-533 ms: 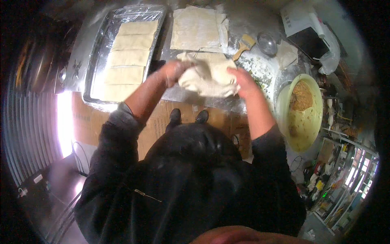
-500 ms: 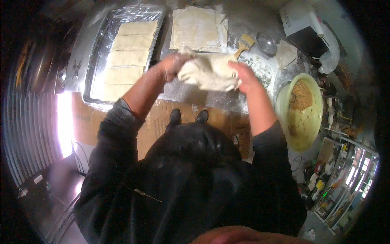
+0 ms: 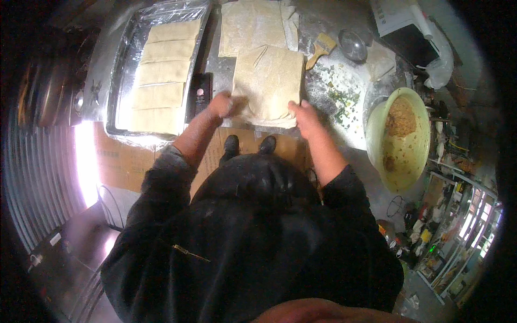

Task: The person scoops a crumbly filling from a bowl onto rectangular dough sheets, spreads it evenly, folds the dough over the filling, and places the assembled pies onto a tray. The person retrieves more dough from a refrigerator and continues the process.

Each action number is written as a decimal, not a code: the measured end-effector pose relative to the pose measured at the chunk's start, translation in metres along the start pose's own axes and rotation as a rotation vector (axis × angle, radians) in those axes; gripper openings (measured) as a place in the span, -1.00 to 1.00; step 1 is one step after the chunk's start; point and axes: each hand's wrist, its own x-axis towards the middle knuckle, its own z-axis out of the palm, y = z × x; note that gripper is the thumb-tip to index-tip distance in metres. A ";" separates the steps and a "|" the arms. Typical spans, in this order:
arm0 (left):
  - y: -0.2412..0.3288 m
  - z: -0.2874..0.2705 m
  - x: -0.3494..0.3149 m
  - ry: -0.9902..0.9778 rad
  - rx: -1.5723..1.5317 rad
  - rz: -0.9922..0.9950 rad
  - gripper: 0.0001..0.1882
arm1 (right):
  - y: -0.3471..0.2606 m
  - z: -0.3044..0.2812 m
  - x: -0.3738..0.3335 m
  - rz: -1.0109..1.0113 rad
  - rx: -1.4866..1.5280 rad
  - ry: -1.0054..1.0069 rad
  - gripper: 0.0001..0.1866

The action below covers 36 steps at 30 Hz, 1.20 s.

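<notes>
The right hand (image 3: 306,119) pinched the dough sheet (image 3: 271,79); the left hand's (image 3: 219,105) blurred grip was unclear. Left of the fingers, five dough strips (image 3: 166,71) already lay in the tray (image 3: 125,100); beyond, stacked sheets (image 3: 253,24) lay flat.

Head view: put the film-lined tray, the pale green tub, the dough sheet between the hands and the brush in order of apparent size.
1. Film-lined tray
2. Dough sheet and pale green tub: too alike to rank, given fisheye bending
3. Brush
</notes>
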 end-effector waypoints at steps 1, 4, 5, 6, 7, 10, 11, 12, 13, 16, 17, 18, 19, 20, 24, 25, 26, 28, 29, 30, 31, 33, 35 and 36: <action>-0.015 0.004 0.007 0.069 0.222 0.091 -0.48 | 0.012 -0.001 0.007 -0.055 -0.224 0.036 -0.56; -0.041 0.006 0.012 0.145 0.343 0.098 -0.38 | 0.024 -0.012 0.010 -0.068 -0.481 0.061 -0.55; -0.045 0.005 0.007 0.154 0.313 0.116 -0.34 | 0.024 -0.015 0.006 -0.082 -0.483 0.044 -0.55; -0.045 0.004 0.001 0.163 0.285 0.137 -0.29 | 0.022 -0.016 0.000 -0.141 -0.662 0.117 -0.54; -0.043 0.001 -0.005 0.200 0.397 0.180 -0.27 | 0.019 -0.017 -0.007 -0.225 -0.830 0.202 -0.53; -0.033 0.006 -0.022 0.293 0.696 0.378 -0.23 | 0.015 -0.013 -0.026 -0.557 -1.099 0.245 -0.47; -0.030 0.011 -0.025 0.332 0.766 0.494 -0.25 | 0.014 -0.009 -0.028 -0.695 -1.151 0.218 -0.47; -0.028 0.017 -0.026 0.386 0.832 0.638 -0.27 | 0.015 -0.007 -0.030 -0.834 -1.201 0.189 -0.46; -0.027 0.023 -0.027 0.314 0.832 0.696 -0.24 | 0.015 -0.006 -0.030 -0.908 -1.310 0.141 -0.48; -0.031 0.037 -0.025 0.129 0.975 0.886 -0.23 | 0.020 -0.011 -0.030 -0.906 -1.441 -0.030 -0.54; -0.036 0.039 -0.029 0.030 1.020 0.799 -0.23 | 0.022 -0.015 -0.031 -0.921 -1.406 -0.032 -0.55; -0.040 0.038 -0.029 0.078 1.007 0.864 -0.23 | 0.024 -0.020 -0.033 -0.882 -1.392 -0.047 -0.56; -0.044 0.038 -0.031 0.080 1.021 0.862 -0.24 | 0.026 -0.024 -0.034 -0.862 -1.366 -0.043 -0.57; -0.048 0.039 -0.033 0.058 1.042 0.823 -0.24 | 0.028 -0.027 -0.036 -0.797 -1.288 -0.043 -0.58; -0.053 0.038 -0.036 0.104 0.995 0.904 -0.27 | 0.030 -0.022 -0.035 -0.818 -1.036 0.089 -0.59; -0.053 0.039 -0.036 0.099 1.014 0.889 -0.27 | 0.028 -0.017 -0.032 -0.866 -0.999 0.131 -0.59; -0.052 0.039 -0.036 0.107 1.018 0.900 -0.27 | 0.025 -0.013 -0.029 -0.875 -1.012 0.122 -0.59; -0.050 0.039 -0.036 0.109 1.032 0.905 -0.27 | 0.018 -0.005 -0.024 -0.882 -1.040 0.105 -0.58; -0.049 0.039 -0.036 0.104 1.040 0.899 -0.27 | 0.016 -0.004 -0.024 -0.782 -1.132 0.065 -0.57; -0.049 0.040 -0.036 0.100 1.047 0.893 -0.27 | 0.012 -0.003 -0.024 -0.681 -1.220 0.024 -0.56; -0.048 0.040 -0.036 0.099 1.050 0.892 -0.27 | 0.010 -0.002 -0.025 -0.598 -1.299 -0.008 -0.55; -0.049 0.041 -0.037 0.115 1.040 0.909 -0.27 | 0.005 -0.001 -0.028 -0.549 -1.321 -0.004 -0.55; -0.049 0.043 -0.037 0.115 1.033 0.886 -0.27 | 0.001 -0.001 -0.028 -0.522 -1.311 0.015 -0.57; -0.048 0.044 -0.037 0.128 1.026 0.889 -0.28 | -0.002 0.000 -0.026 -0.513 -1.292 0.027 -0.59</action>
